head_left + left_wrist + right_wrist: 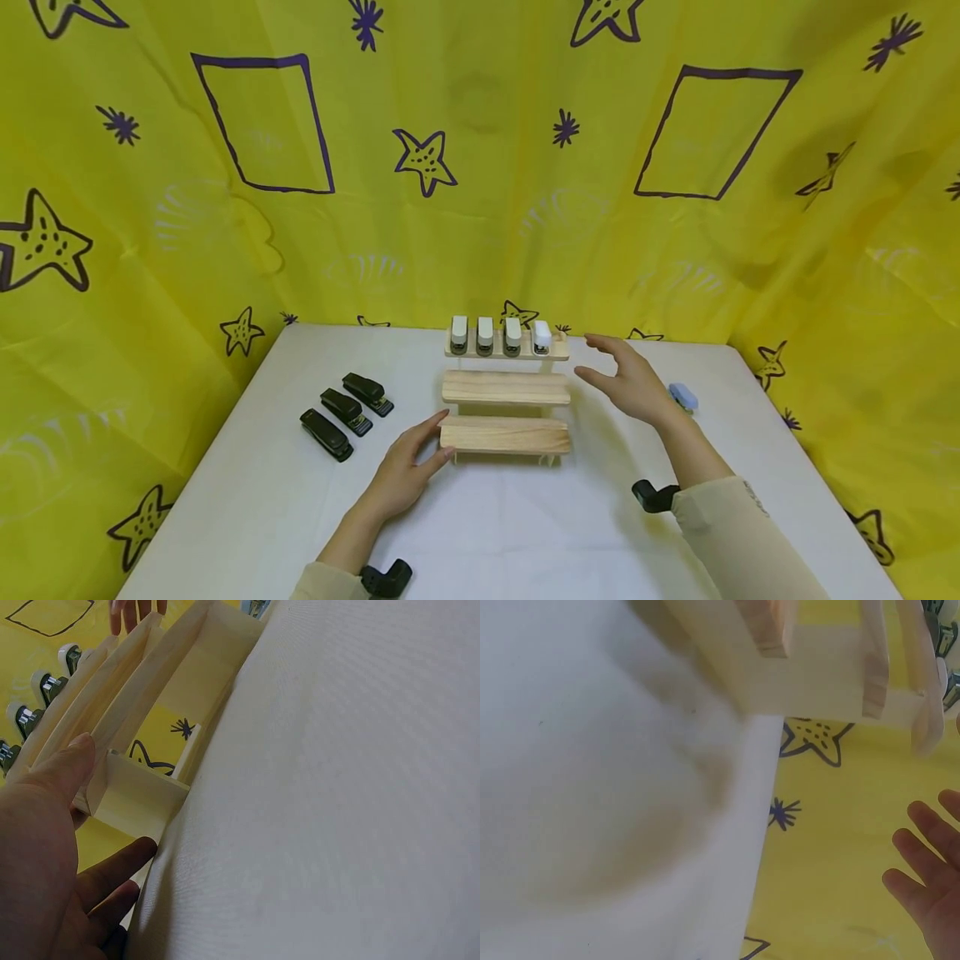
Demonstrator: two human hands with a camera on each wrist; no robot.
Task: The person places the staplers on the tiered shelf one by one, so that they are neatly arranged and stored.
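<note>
So the left hand [401, 475] is at the near left corner of a three-tier wooden stand [506, 388], with the bottom shelf's end sitting between thumb and index finger. The left wrist view has the thumb up against the shelf edge and the lower fingers spread out below it, but I can't tell if thumb and index really pinch the wood or just rest there.

Right hand [633, 383] is up in the air off the stand's right side, thumb and fingers apart, nothing between them. The fingertips point at the top shelf, near it but with a visible gap.

Up on that shelf there's a row of four white-topped staplers [485, 336], and the rightmost one is closest to the right hand. A small blue-topped item [683, 397] is on the white table [517, 529] just past the right wrist, partly hidden by the arm. Three black staplers [346, 412] lie slanted in a row, left of the stand and beyond the left hand.
</note>
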